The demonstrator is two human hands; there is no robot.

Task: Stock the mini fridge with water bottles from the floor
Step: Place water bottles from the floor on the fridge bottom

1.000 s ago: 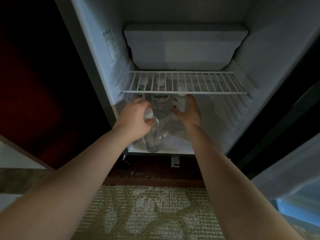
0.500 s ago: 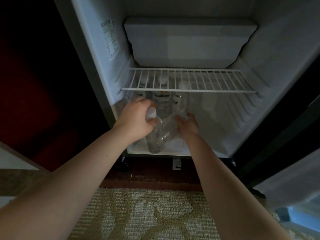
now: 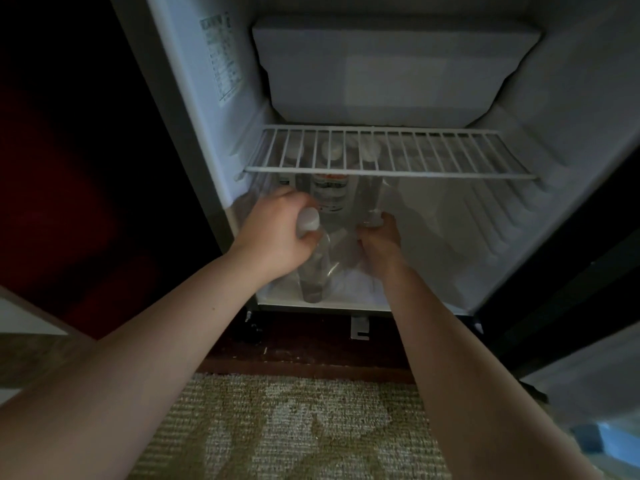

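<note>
The mini fridge (image 3: 540, 216) stands open in front of me. My left hand (image 3: 273, 237) is closed around the neck of a clear water bottle (image 3: 315, 275) with a white cap, which stands upright at the front of the fridge floor. Just to its right, my right hand (image 3: 381, 244) curls around a second clear bottle (image 3: 372, 218), whose cap shows above my fingers; its body is mostly hidden. Three more bottles (image 3: 329, 195) stand in a row at the back, under the wire shelf (image 3: 450, 154).
A white freezer box (image 3: 394, 67) fills the top of the fridge. The right half of the fridge floor (image 3: 433, 289) is bare. A dark red cabinet panel (image 3: 69, 185) is on the left, the dark fridge door (image 3: 571, 289) on the right. Patterned carpet (image 3: 294, 427) lies below.
My right hand has drawn back from the rear row to the front, beside my left hand. My left hand has kept its hold on the front bottle.
</note>
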